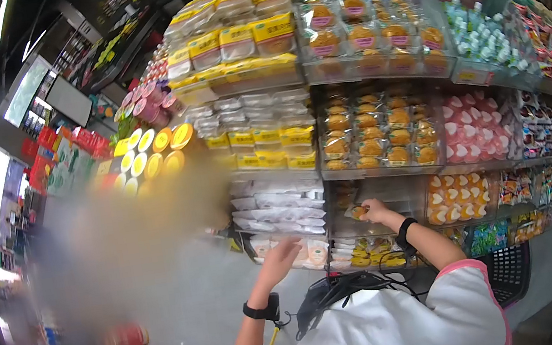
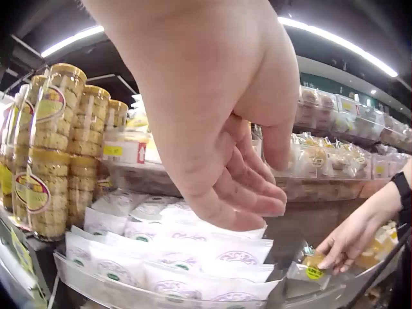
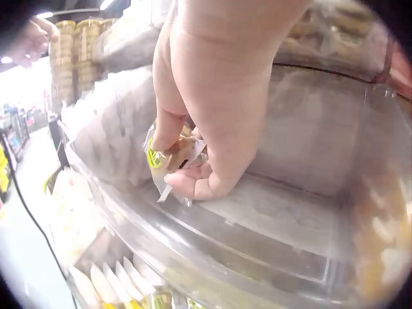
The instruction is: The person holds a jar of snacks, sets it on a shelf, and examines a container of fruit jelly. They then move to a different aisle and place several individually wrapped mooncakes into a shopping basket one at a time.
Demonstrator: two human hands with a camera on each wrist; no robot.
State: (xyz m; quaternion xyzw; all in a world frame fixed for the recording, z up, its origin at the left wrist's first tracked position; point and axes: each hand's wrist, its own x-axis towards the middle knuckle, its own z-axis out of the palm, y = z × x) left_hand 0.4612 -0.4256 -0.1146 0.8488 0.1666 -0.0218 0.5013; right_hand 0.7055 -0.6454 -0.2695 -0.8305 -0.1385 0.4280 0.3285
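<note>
My right hand [image 1: 374,210] pinches a small clear-wrapped pastry [image 3: 174,154] with a yellow-green label, just above the floor of a clear shelf bin [image 3: 290,199]. In the left wrist view the same hand [image 2: 351,241] grips the packet [image 2: 309,269] by its upper edge. My left hand [image 1: 280,261], fingers relaxed and slightly bent, holds nothing and hovers before the stacked white packets [image 1: 278,208]. Seen from its own wrist, the left hand [image 2: 212,116] hangs over these white packets [image 2: 180,257].
Shelves of wrapped buns [image 1: 369,130] and yellow-labelled bread packs [image 1: 242,42] rise above. Pink heart-pattern packs [image 1: 476,128] are to the right. Jars [image 2: 51,141] stand left of the white packets. A dark basket [image 1: 509,277] is at the lower right; a blur covers the left side.
</note>
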